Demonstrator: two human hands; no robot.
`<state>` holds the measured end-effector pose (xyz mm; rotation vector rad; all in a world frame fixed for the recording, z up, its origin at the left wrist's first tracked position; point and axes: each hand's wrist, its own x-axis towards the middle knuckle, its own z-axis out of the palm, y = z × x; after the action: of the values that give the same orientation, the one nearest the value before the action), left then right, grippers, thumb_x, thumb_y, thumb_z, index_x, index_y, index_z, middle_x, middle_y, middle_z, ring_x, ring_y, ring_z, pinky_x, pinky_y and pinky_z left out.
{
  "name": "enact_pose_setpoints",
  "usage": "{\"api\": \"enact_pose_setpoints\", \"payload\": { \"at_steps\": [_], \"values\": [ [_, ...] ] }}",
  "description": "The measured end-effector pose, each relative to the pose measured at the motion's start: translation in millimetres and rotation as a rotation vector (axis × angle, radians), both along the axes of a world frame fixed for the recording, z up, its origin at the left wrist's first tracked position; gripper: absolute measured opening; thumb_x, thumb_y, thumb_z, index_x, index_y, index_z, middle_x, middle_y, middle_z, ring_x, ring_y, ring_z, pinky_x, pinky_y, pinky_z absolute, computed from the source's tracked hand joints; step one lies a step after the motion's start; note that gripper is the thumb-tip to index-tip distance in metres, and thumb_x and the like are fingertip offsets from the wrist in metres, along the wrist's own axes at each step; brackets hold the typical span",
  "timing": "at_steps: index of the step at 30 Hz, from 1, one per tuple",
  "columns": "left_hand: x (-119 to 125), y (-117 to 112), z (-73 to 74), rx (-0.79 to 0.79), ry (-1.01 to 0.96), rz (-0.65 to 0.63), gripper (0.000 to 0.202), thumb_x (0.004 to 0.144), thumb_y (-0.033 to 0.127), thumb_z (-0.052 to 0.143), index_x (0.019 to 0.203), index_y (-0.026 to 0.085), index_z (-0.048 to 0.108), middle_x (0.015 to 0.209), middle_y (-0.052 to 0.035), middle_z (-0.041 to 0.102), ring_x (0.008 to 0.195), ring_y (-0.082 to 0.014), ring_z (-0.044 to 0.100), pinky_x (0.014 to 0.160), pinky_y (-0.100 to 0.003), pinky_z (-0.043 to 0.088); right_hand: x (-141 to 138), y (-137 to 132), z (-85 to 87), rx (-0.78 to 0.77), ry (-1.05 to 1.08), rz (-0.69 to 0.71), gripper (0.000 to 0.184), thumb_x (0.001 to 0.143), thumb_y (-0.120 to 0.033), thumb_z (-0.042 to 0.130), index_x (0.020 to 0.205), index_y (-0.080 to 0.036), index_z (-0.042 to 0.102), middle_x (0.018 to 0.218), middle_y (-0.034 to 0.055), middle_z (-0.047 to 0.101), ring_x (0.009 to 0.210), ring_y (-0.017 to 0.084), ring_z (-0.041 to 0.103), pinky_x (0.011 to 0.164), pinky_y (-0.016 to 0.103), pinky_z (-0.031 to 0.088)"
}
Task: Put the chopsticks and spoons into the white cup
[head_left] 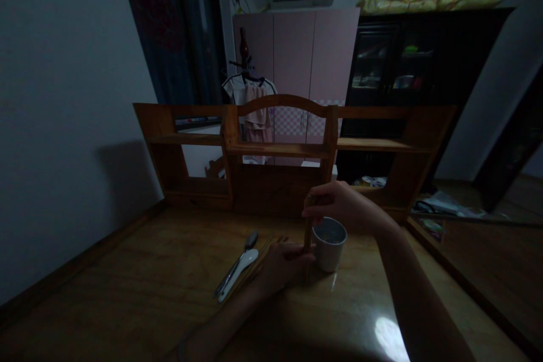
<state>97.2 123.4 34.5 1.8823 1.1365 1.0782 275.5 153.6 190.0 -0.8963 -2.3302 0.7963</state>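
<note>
Wooden chopsticks (307,233) stand roughly upright over the table between my hands; how many is hard to tell in the dim light. My right hand (335,203) is closed around their upper end. Lower down, the thumb and fingers of my left hand (285,263) pinch the same chopsticks. Just right of them stands a grey metal cup (330,254) with small holes showing inside. Left of my left hand lie a metal spoon (251,240), a white soup spoon (242,264) and more chopsticks (262,253), partly hidden by that hand.
A wooden shelf unit (278,150) borders the far side of the glossy table (161,288). A white wall (72,124) is at the left. Beyond the shelf are hanging clothes (257,102), a pink wardrobe (292,56) and a dark cabinet (458,51).
</note>
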Motion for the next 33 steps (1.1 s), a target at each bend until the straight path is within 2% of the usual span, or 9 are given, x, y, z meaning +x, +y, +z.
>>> {"api": "enact_pose_setpoints", "payload": {
  "at_steps": [4,8,13,20,25,33],
  "values": [
    [-2,-1,2.9,-0.055,0.054,-0.033,0.037,0.079,0.046,0.063,0.109,0.025,0.071,0.085,0.0,0.075,0.074,-0.0178,0.063,0.063,-0.023,0.04,1,0,-0.8,-0.018,0.011,0.008,0.021,0.081,-0.039,0.068,0.081,-0.018,0.068,0.067,0.0003,0.07,0.064,0.015,0.067,0.053,0.02,0.047],
    [0,-1,2.1,-0.119,-0.003,-0.04,0.039,0.078,0.047,0.064,0.108,0.023,0.071,0.088,-0.0011,0.075,0.075,-0.0184,0.064,0.065,-0.024,0.041,1,0,-1.7,-0.011,0.024,0.011,0.021,0.081,-0.039,0.068,0.08,-0.018,0.067,0.067,0.0,0.07,0.063,0.015,0.067,0.053,0.02,0.046],
    [0,-2,0.8,-0.14,-0.006,-0.036,0.04,0.078,0.048,0.063,0.108,0.023,0.072,0.088,-0.0014,0.076,0.073,-0.019,0.064,0.064,-0.025,0.042,1,-1,-0.4,0.006,0.006,0.001,0.022,0.081,-0.039,0.068,0.081,-0.018,0.068,0.067,0.0005,0.07,0.063,0.016,0.067,0.053,0.021,0.047],
    [0,-1,-2.8,-0.165,0.004,-0.088,0.037,0.078,0.048,0.062,0.106,0.025,0.072,0.099,-0.001,0.075,0.083,-0.0223,0.067,0.069,-0.027,0.044,3,3,-2.4,0.026,-0.001,-0.011,0.021,0.081,-0.039,0.068,0.081,-0.018,0.068,0.068,0.0007,0.07,0.064,0.016,0.068,0.052,0.021,0.045],
    [1,0,-3.7,-0.182,-0.012,-0.076,0.04,0.078,0.047,0.062,0.106,0.021,0.072,0.095,-0.0011,0.076,0.081,-0.0221,0.067,0.069,-0.027,0.045,2,6,-5.2,0.041,0.002,-0.005,0.023,0.08,-0.041,0.068,0.082,-0.018,0.068,0.067,0.0002,0.07,0.064,0.016,0.067,0.053,0.022,0.045],
    [1,4,-8.8,-0.211,-0.093,-0.108,0.039,0.076,0.048,0.065,0.103,0.021,0.073,0.098,-0.0038,0.076,0.089,-0.0254,0.067,0.077,-0.032,0.048,4,12,-11.0,-0.075,0.009,0.06,0.029,0.079,-0.044,0.068,0.086,-0.017,0.07,0.073,0.0029,0.072,0.068,0.018,0.068,0.054,0.023,0.047]
  ]
}}
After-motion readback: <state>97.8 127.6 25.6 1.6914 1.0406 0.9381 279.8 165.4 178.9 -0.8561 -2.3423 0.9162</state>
